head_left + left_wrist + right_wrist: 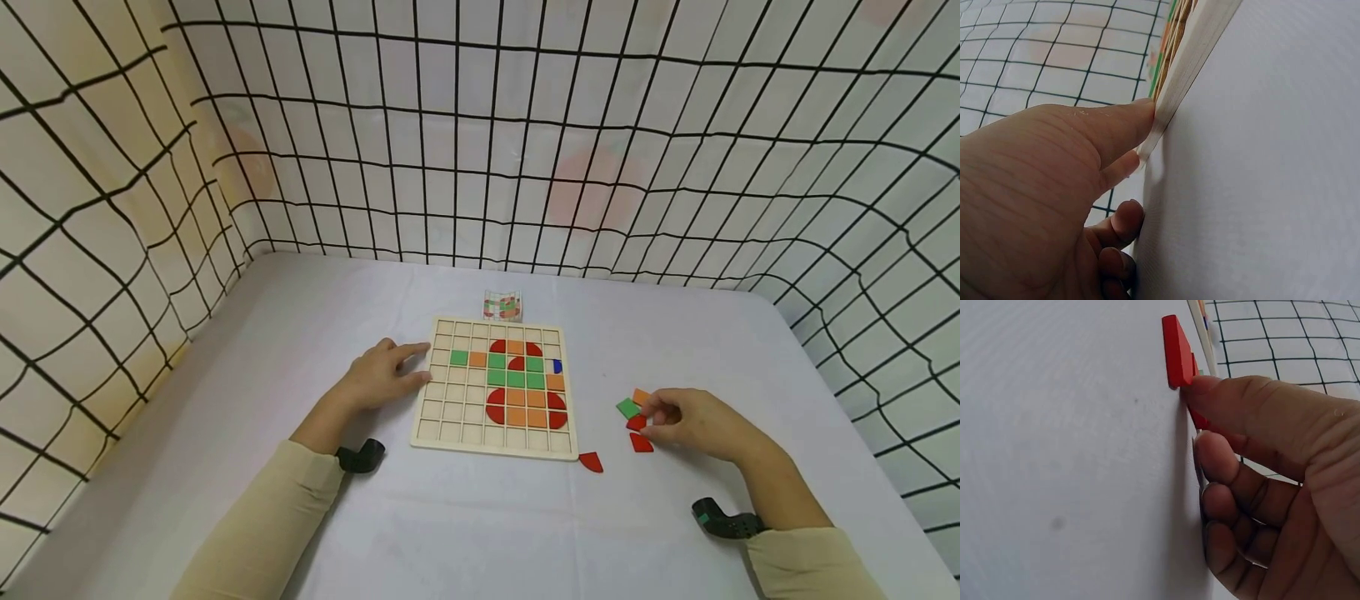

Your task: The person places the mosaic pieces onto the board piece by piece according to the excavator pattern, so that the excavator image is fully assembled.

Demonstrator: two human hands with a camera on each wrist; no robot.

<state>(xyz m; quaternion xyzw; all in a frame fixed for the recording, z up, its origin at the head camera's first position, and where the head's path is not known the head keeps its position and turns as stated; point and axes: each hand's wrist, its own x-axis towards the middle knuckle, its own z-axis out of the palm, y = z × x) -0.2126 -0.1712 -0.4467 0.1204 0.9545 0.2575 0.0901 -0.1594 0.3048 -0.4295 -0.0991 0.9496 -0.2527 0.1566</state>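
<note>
A pale wooden grid board point(450, 412) lies on the table, with green, orange and red tiles in its cells and a blue piece point(557, 367) near its right edge. Against the board's left edge rest the thumb and index fingertip of my left hand point(378, 375), the other fingers loosely bent. My right hand point(697, 423) is down at a small group of loose tiles, thumb and index finger pinching a red quarter-circle tile point(636, 423). Around it lie a green tile point(627, 408), an orange tile point(641, 397) and another red tile point(641, 443).
One red quarter-circle tile point(591, 462) sits by the board's lower right corner. Behind the board stands a small printed pattern card point(502, 306). Black netting point(457, 117) encloses the white table point(480, 517) at the back and sides.
</note>
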